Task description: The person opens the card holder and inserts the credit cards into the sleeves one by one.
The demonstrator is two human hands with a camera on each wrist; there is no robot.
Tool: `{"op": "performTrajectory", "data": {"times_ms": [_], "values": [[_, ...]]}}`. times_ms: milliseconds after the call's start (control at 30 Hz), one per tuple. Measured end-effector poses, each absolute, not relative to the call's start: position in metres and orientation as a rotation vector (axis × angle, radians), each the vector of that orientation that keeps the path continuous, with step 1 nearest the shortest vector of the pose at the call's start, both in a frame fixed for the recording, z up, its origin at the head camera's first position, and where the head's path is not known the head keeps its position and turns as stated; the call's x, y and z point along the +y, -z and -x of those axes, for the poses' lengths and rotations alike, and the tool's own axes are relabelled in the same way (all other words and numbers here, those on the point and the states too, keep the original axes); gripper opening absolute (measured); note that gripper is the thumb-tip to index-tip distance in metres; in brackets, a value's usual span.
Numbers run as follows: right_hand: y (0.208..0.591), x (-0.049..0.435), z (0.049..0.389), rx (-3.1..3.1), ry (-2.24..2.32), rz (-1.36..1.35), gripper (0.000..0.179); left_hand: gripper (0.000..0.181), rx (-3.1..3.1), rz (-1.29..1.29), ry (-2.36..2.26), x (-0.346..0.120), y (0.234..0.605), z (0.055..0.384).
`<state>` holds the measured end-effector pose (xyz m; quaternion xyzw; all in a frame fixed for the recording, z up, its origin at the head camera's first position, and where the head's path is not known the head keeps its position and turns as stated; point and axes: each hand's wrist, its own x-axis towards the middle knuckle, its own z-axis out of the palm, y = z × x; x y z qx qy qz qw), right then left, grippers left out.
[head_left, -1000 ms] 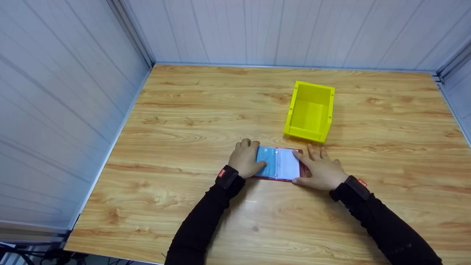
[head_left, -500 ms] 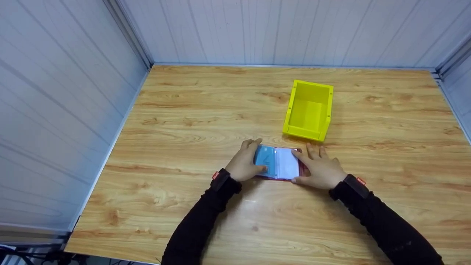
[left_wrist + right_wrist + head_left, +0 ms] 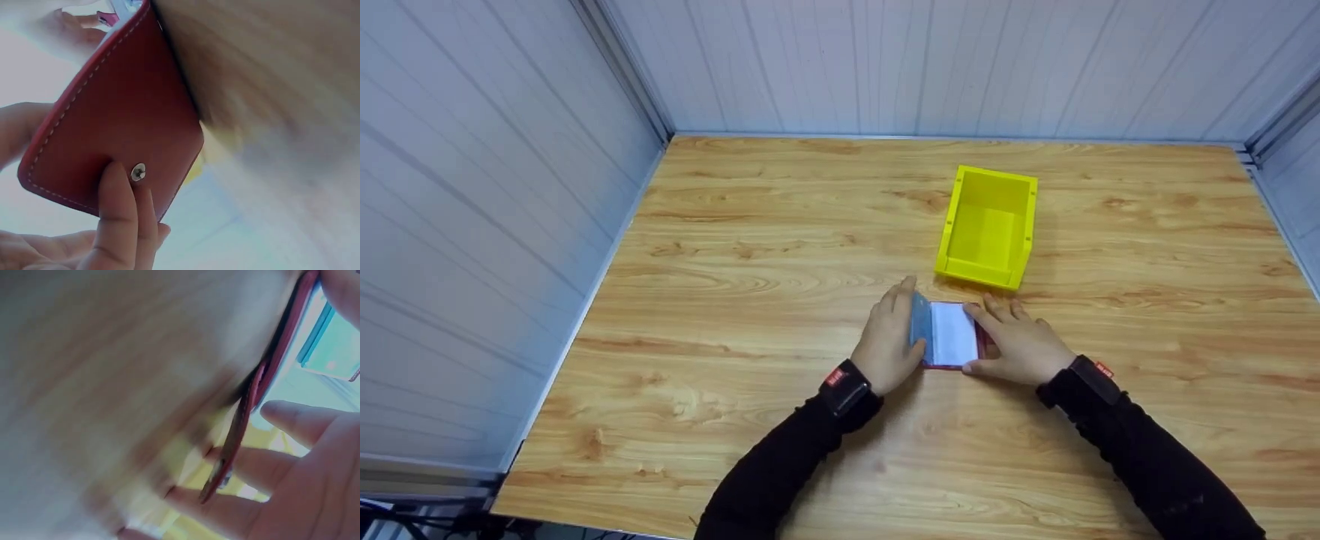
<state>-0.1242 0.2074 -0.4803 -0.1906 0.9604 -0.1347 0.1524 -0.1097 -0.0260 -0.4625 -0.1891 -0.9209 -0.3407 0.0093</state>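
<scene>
A red card holder point(image 3: 955, 335) with clear sleeves lies open on the wooden table in the head view. Its left half is tilted up, showing a blue card, while a white sleeve faces up on the right half. My left hand point(image 3: 885, 341) pinches the raised left cover, thumb inside and fingers against the outside. The left wrist view shows that stitched red cover point(image 3: 112, 124) and a metal snap point(image 3: 138, 171) beside the fingertips. My right hand point(image 3: 1026, 347) rests with spread, straight fingers on the right half's edge. In the right wrist view, a closure strap point(image 3: 239, 427) sticks out near those fingers.
Just beyond the card holder stands a yellow plastic bin point(image 3: 986, 229) with nothing in it. White panel walls point(image 3: 825, 67) border the table point(image 3: 720, 300) at the back and both sides. Dark cables point(image 3: 427, 517) lie below the front left corner.
My left hand has moved right and raised the card holder's left half from nearly flat to steeply tilted. The right hand has stayed almost still at the right edge.
</scene>
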Motion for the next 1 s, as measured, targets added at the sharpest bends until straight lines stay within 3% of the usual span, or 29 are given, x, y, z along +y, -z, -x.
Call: {"op": "performTrajectory", "data": {"times_ms": [200,600,800,1000], "values": [[0.482,0.216,0.124,2.769,0.418,0.573,0.104,0.078,-2.798,0.657,0.776,-0.002,0.461,0.104],[0.481,0.221,0.123,2.835,0.425,0.631,0.096,0.072,-2.822,0.932,0.426,0.023,0.471,0.112],[0.481,0.223,0.123,2.832,0.441,0.656,0.086,0.071,-2.927,0.938,0.243,0.040,0.479,0.112],[0.475,0.228,0.123,2.769,0.481,0.600,0.087,0.064,-3.061,0.811,0.043,0.051,0.479,0.108]]}}
